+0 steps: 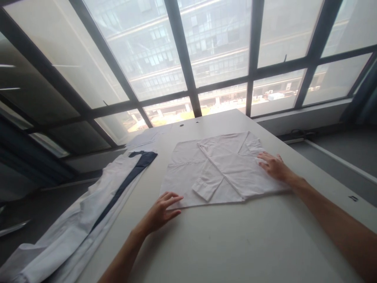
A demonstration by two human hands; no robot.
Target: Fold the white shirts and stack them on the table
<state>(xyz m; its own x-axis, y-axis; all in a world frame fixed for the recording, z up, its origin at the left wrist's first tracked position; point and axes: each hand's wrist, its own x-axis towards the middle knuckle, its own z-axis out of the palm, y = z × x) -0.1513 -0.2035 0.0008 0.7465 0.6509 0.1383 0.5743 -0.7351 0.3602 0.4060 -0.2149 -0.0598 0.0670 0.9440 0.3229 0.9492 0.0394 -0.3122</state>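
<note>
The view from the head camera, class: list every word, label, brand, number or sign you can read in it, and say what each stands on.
There is no readable text.
Folded white shirt: no lettering visible.
Garments at the left: none visible.
White table: a small dark mark near its right edge, too small to identify.
Building outside: too hazy and blurred to read any signs.

Single head-worn camera, looking forward and down over hands [163, 208], tabletop [218, 243] close below, windows [218, 43] beyond.
</note>
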